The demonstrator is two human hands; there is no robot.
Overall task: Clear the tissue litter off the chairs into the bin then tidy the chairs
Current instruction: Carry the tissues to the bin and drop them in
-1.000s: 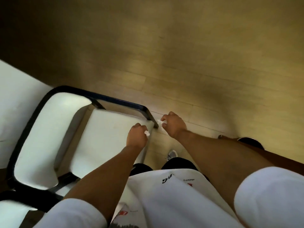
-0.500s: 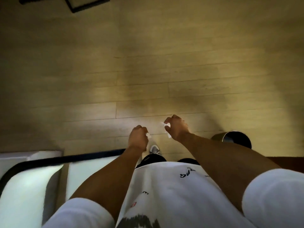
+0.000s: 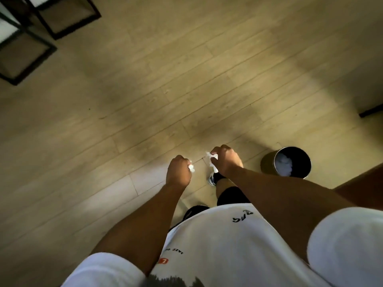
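Observation:
My left hand [image 3: 178,172] is closed in a fist around a small wad of white tissue [image 3: 191,167] that peeks out at the thumb side. My right hand [image 3: 227,160] grips another crumpled white tissue [image 3: 211,159], with a strip hanging below the fingers. Both hands hover over the wooden floor in front of my body. A round dark bin [image 3: 292,161] stands on the floor just right of my right hand, with pale tissue lying inside it. No chair seat is near my hands.
Black metal chair frames [image 3: 41,27] stand at the far upper left on the wooden floor. A dark frame edge [image 3: 371,110] shows at the right border. A brown surface [image 3: 364,187] lies right of the bin. My shoe [image 3: 212,179] is beneath my right hand.
The view has swung right, away from the white chair, which has left the frame. The bin has come fully into view beside my right hand. Both hands still hold their tissues.

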